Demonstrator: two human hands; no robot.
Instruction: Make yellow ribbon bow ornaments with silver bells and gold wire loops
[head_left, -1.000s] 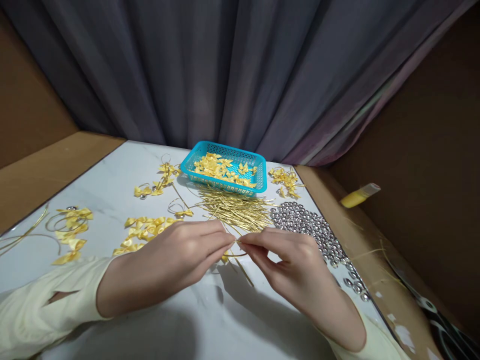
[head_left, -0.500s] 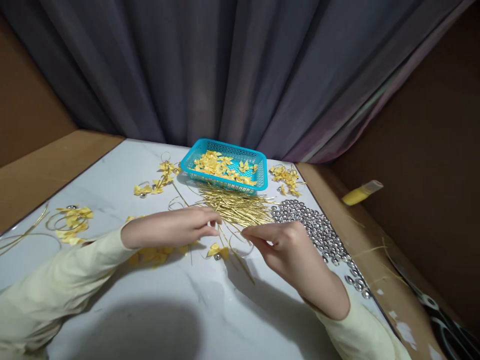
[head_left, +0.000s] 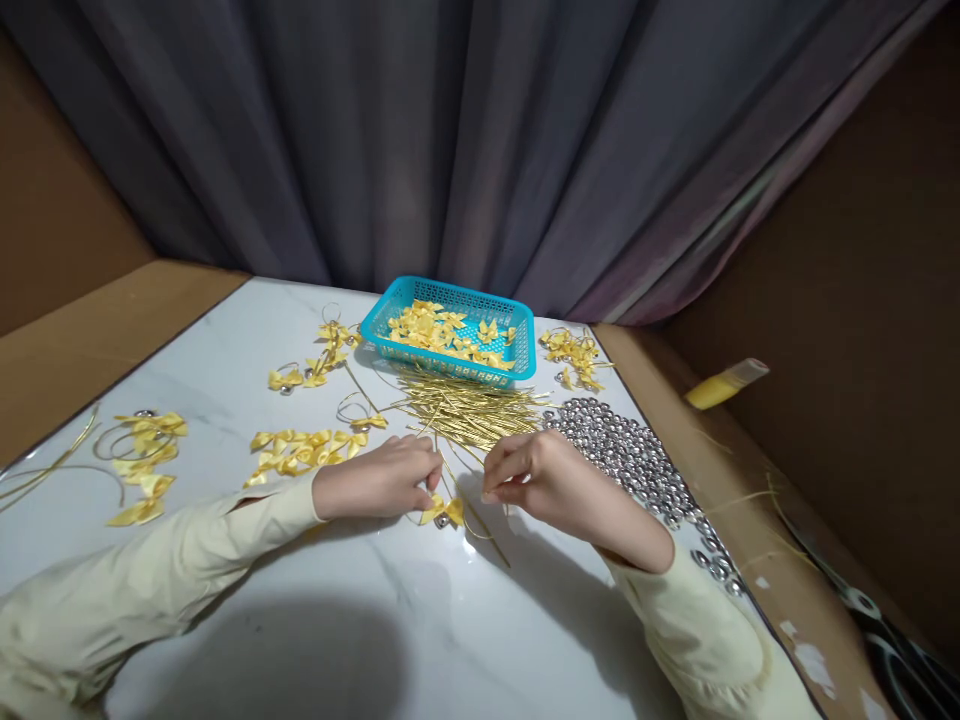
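Note:
My left hand (head_left: 386, 478) is closed, its thumb and fingertips pinching the left tip of a yellow ribbon bow (head_left: 452, 510) with a small silver bell-like piece beneath its middle. Across from it, my right hand (head_left: 529, 478) makes a pinch; a thin gold cord (head_left: 469, 515) curves from the bow toward its fingertips. What exactly sits between those fingertips is too small to be sure. Loose gold cords (head_left: 480, 410) lie in a heap just beyond both hands. To the right of my right hand spreads a pile of shiny silver pieces (head_left: 622, 450).
A blue basket (head_left: 523, 350) of yellow bows stands at the back. Rows of bows (head_left: 304, 450) lie left, with finished-looking looped bows (head_left: 150, 440) farther left and more bows (head_left: 574, 355) at back right. Black-handled scissors (head_left: 892, 640) and a yellow tube (head_left: 724, 385) are at right.
My left hand has come down to the bow and taken its left tip; the bow has shifted slightly right. My right hand has moved a little and curled its fingers more.

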